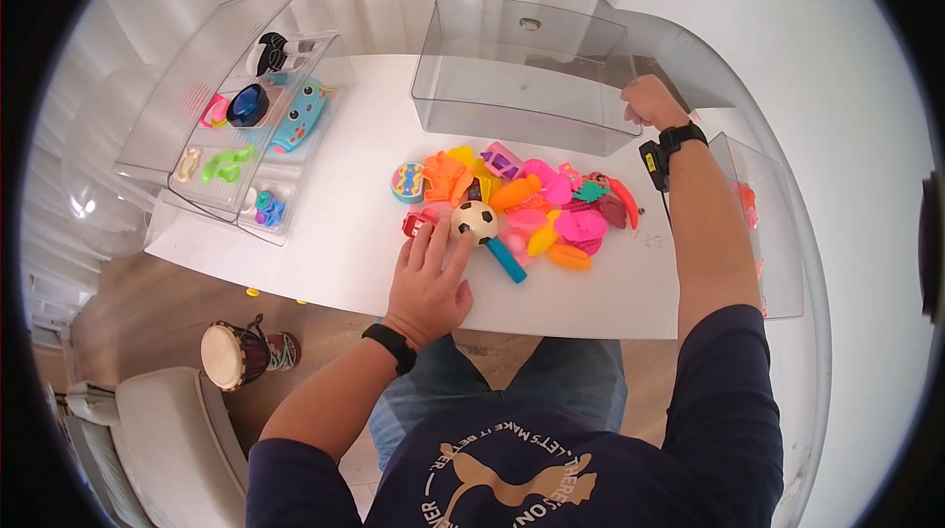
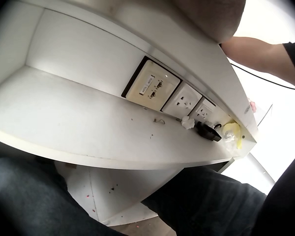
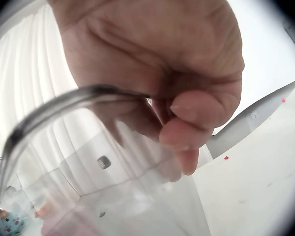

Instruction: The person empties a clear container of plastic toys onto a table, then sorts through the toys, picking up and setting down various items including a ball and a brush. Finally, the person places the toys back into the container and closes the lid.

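Observation:
A clear, grey-tinted box [image 1: 522, 120] stands at the back of the white table. My right hand [image 1: 652, 103] grips its right end; in the right wrist view the thumb and curled fingers of that hand [image 3: 187, 98] pinch the clear wall near the rim. My left hand [image 1: 428, 282] lies with fingers extended at the front left of a pile of colourful toys, its fingertips by a black-and-white ball [image 1: 474, 222] and a red toy [image 1: 417, 223]. A blue stick [image 1: 506, 260] lies right of the ball. The left wrist view shows mostly the shelf under the tabletop.
A clear compartment case [image 1: 295, 174] with small toys stands at the left. Another clear container [image 1: 778, 233] is at the right edge. Sockets [image 2: 184, 101] line the shelf's back panel. A drum [image 1: 224, 356] stands on the floor beside a grey seat [image 1: 177, 430].

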Available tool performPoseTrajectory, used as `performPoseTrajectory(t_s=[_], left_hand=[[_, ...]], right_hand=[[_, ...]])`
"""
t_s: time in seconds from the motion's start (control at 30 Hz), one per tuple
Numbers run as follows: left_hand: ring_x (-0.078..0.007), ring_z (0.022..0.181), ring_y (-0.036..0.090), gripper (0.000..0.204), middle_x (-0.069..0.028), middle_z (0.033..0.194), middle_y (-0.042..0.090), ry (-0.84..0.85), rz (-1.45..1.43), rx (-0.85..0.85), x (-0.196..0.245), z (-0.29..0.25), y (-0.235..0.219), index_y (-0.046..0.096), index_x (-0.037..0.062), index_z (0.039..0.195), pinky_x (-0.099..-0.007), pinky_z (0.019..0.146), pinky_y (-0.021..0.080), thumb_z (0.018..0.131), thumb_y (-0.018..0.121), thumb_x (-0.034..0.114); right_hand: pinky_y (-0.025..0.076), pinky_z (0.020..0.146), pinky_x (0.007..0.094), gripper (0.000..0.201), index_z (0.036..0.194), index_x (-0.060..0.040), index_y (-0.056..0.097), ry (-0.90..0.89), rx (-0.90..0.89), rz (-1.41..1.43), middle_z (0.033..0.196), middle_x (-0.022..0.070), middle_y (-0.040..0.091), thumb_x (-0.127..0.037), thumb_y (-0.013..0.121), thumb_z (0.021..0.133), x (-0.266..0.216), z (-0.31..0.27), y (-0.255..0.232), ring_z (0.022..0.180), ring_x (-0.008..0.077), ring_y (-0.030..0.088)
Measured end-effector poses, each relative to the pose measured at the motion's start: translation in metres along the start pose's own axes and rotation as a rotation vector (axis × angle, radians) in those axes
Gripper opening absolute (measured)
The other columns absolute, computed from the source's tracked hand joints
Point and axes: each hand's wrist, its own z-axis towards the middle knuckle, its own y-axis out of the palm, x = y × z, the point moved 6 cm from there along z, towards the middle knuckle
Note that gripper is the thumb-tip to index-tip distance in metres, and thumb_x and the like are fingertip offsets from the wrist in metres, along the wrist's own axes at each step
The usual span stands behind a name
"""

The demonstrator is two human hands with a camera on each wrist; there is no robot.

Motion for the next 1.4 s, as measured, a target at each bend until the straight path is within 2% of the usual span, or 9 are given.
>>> performPoseTrajectory(t_s=[0.1, 0.23, 0.3, 0.53, 0.73, 0.83, 1.0, 1.3, 1.4], left_hand=[[-0.0426, 0.126, 0.046, 0.068, -0.0242, 0.145, 0.043, -0.005, 0.006, -0.005, 0.0, 0.0, 0.001, 0.053, 0.0077, 0.136, -0.0508, 0.102, 0.041, 0.07, 0.066, 0.016], [-0.0425, 0.126, 0.046, 0.068, -0.0241, 0.145, 0.042, -0.003, 0.011, -0.011, 0.0, 0.001, 0.0, 0.052, 0.0058, 0.135, -0.0504, 0.103, 0.041, 0.07, 0.066, 0.015], [-0.0424, 0.127, 0.045, 0.07, -0.0244, 0.146, 0.04, 0.014, 0.023, -0.019, 0.002, 0.002, -0.001, 0.051, 0.0018, 0.134, -0.049, 0.102, 0.041, 0.068, 0.068, 0.014], [-0.0428, 0.127, 0.045, 0.069, -0.0242, 0.145, 0.041, 0.017, 0.026, -0.007, 0.001, 0.001, -0.002, 0.051, 0.0021, 0.135, -0.0496, 0.103, 0.04, 0.069, 0.067, 0.014], [-0.0431, 0.128, 0.044, 0.069, -0.0239, 0.144, 0.042, 0.012, 0.051, -0.002, 0.003, 0.001, 0.0, 0.05, 0.0027, 0.135, -0.0501, 0.105, 0.039, 0.07, 0.067, 0.015], [-0.044, 0.128, 0.045, 0.069, -0.0241, 0.145, 0.041, 0.006, 0.046, -0.006, 0.003, 0.002, 0.0, 0.05, 0.0028, 0.135, -0.0505, 0.105, 0.04, 0.069, 0.067, 0.014], [-0.0426, 0.127, 0.045, 0.068, -0.0237, 0.145, 0.042, -0.003, 0.024, 0.004, 0.002, 0.001, 0.001, 0.052, 0.0057, 0.135, -0.0521, 0.103, 0.039, 0.07, 0.066, 0.015], [-0.0427, 0.127, 0.045, 0.068, -0.0237, 0.145, 0.042, 0.0, 0.025, 0.002, 0.002, 0.001, 0.001, 0.052, 0.0053, 0.135, -0.052, 0.104, 0.038, 0.07, 0.066, 0.016], [-0.0452, 0.128, 0.044, 0.069, -0.025, 0.146, 0.04, 0.01, 0.038, -0.013, 0.003, 0.002, 0.0, 0.048, 0.0028, 0.137, -0.051, 0.104, 0.04, 0.07, 0.066, 0.013]], right_hand=[[0.047, 0.045, 0.0373, 0.025, 0.063, 0.0061, 0.066, 0.086, -0.018, 0.143, 0.066, 0.0198, 0.069, -0.01, 0.056, 0.079, -0.021, -0.02, -0.004, 0.046, 0.0257, 0.06], [0.045, 0.044, 0.0379, 0.027, 0.066, 0.0075, 0.066, 0.138, -0.03, 0.218, 0.067, 0.0224, 0.069, -0.01, 0.054, 0.081, -0.024, -0.027, 0.0, 0.047, 0.0257, 0.059], [0.045, 0.044, 0.038, 0.027, 0.067, 0.008, 0.066, 0.141, -0.029, 0.192, 0.068, 0.0221, 0.069, -0.011, 0.055, 0.081, -0.02, -0.026, 0.002, 0.047, 0.0257, 0.059], [0.044, 0.043, 0.0382, 0.025, 0.067, 0.0091, 0.065, 0.213, -0.044, 0.161, 0.065, 0.0221, 0.067, -0.011, 0.055, 0.079, -0.022, -0.032, 0.002, 0.046, 0.025, 0.057], [0.041, 0.041, 0.0382, 0.025, 0.066, 0.0103, 0.062, 0.194, -0.039, 0.138, 0.061, 0.0223, 0.062, -0.011, 0.054, 0.078, -0.029, -0.043, 0.001, 0.046, 0.0254, 0.057], [0.039, 0.041, 0.0361, 0.027, 0.073, 0.0097, 0.066, 0.199, -0.037, 0.104, 0.073, 0.0218, 0.07, -0.014, 0.059, 0.084, -0.021, -0.035, 0.005, 0.042, 0.0204, 0.05], [0.038, 0.041, 0.0361, 0.027, 0.072, 0.0094, 0.065, 0.242, -0.063, 0.063, 0.072, 0.0211, 0.07, -0.014, 0.059, 0.084, -0.029, -0.042, 0.003, 0.042, 0.0192, 0.048], [0.038, 0.041, 0.036, 0.026, 0.072, 0.009, 0.065, 0.262, -0.077, 0.037, 0.072, 0.0197, 0.071, -0.013, 0.058, 0.084, -0.031, -0.046, 0.004, 0.044, 0.0187, 0.049], [0.038, 0.041, 0.0362, 0.026, 0.072, 0.0088, 0.066, 0.269, -0.07, 0.046, 0.072, 0.0195, 0.071, -0.014, 0.058, 0.083, -0.032, -0.048, 0.004, 0.044, 0.019, 0.049]])
